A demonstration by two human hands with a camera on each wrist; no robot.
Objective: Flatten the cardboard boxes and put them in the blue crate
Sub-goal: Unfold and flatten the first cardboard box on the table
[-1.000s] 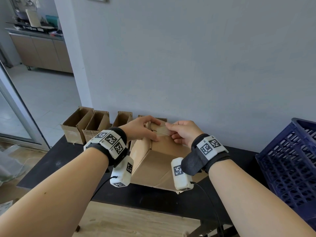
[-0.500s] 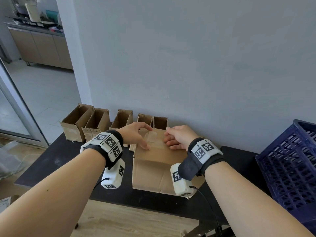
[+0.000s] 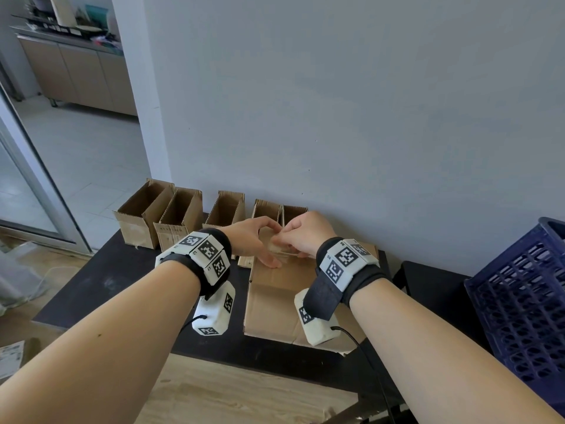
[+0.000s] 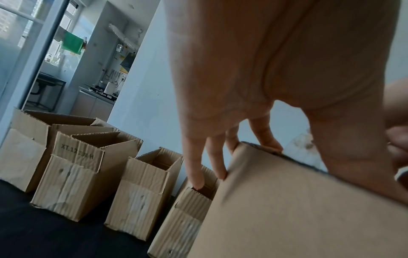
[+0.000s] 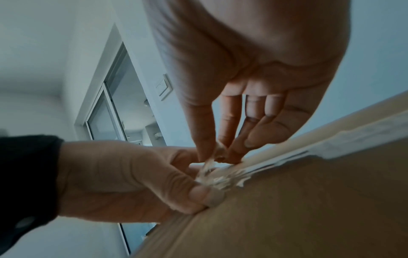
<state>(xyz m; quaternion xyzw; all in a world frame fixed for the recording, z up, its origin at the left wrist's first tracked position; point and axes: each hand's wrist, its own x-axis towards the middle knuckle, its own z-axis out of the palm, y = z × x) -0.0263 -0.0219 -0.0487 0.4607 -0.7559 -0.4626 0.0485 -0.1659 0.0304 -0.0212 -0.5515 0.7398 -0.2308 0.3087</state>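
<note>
A taped cardboard box (image 3: 275,304) lies on its side on the black table (image 3: 101,286), right in front of me. At its far end, my left hand (image 3: 253,240) grips the edge, the thumb on top and the fingers curled over the rim (image 4: 220,171). My right hand (image 3: 301,240) is beside it and pinches a strip of clear tape (image 5: 210,172) between thumb and forefinger, lifted off the box seam (image 5: 287,157). The blue crate (image 3: 526,301) stands at the right edge of the table.
Several open, upright cardboard boxes (image 3: 183,215) stand in a row along the wall behind the hands, also seen in the left wrist view (image 4: 73,174). A wooden surface (image 3: 238,393) adjoins the table's near edge. A doorway to a kitchen opens at the left.
The box was tilted up a second ago and now lies flat on the table. Both hands stayed at its far end; the right fingers now pull up the clear tape.
</note>
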